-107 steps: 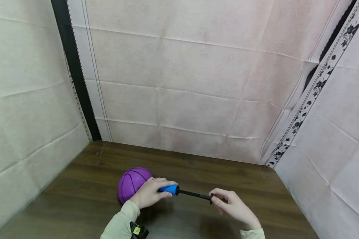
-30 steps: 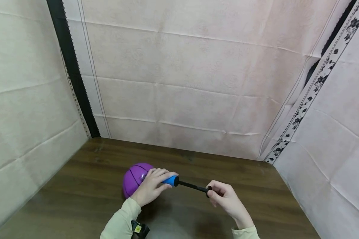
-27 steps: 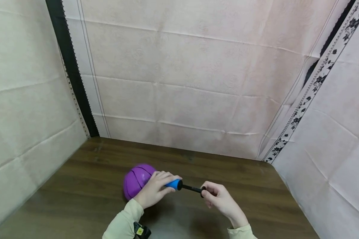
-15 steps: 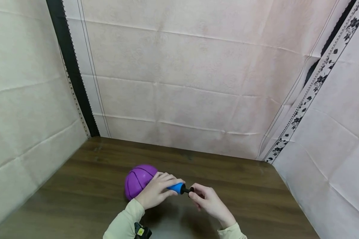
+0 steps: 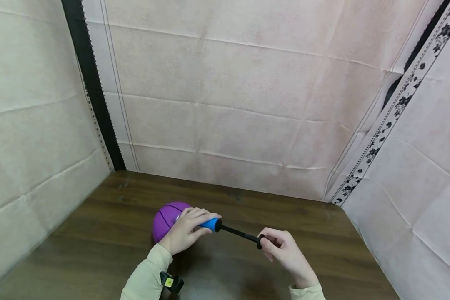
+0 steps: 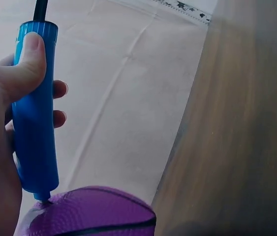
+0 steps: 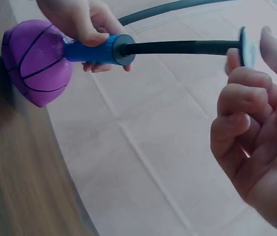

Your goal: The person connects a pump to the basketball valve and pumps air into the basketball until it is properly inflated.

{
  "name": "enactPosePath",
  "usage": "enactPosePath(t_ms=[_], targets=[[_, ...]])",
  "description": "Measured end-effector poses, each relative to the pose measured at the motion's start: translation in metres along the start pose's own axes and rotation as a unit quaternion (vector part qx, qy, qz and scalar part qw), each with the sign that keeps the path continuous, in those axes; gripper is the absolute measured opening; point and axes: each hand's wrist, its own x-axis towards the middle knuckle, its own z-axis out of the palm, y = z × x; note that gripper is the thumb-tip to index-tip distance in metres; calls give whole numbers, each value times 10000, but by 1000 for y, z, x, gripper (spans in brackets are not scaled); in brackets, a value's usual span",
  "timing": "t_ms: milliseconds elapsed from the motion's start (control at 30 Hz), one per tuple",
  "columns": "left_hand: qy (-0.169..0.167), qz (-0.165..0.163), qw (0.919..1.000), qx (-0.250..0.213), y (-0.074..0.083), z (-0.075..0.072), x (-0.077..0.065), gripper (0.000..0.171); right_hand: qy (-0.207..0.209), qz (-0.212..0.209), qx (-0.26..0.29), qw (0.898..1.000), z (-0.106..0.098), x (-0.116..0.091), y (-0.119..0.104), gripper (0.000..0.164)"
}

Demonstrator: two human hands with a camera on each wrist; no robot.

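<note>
My left hand (image 5: 185,233) grips the blue barrel of a hand pump (image 5: 211,224), its thumb lying along the barrel in the left wrist view. The pump's tip meets the top of a purple ball (image 6: 99,209) with black seam lines. In the right wrist view that ball (image 7: 37,64) looks uneven in outline. A long stretch of black plunger rod (image 5: 238,232) stands out of the barrel. At the rod's end, my right hand (image 5: 286,256) pinches the round black handle (image 7: 245,46) between thumb and fingers. My left hand hides part of the ball and barrel in the head view.
The ball rests on a dark wooden table (image 5: 217,271). Pale cloth (image 5: 225,104) hangs behind and on both sides, with a floral border strip (image 5: 375,146) at the right. A black strap with a small device (image 5: 171,282) sits on the left wrist.
The plunger rod went nearly all the way into the barrel half a second ago, and now it is drawn out long again. My right hand has moved right; the left hand and ball shifted slightly left.
</note>
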Motion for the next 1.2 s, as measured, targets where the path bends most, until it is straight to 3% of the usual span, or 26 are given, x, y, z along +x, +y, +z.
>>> enactPosePath(t_ms=[233,400,500,700,967,1200], targets=[[-47,165,9995,257,5,14,-1,37,-154,725,382,9965,11,4,22,27],[-368,318,9986,212,11,28,-3,35,-18,1794,-56,9838,31,12,32,40],[-359,357,9984,252,12,30,-3,35,1,2144,-478,9756,37,16,33,42],[-341,484,9979,263,8,25,-1,37,-8,2159,-970,9716,34,18,29,31],[-211,640,9977,124,3,21,-1,40,38,2094,-1041,9723,37,19,24,29],[-329,563,9976,-245,5,21,2,40,182,1958,-856,9767,33,17,21,30]])
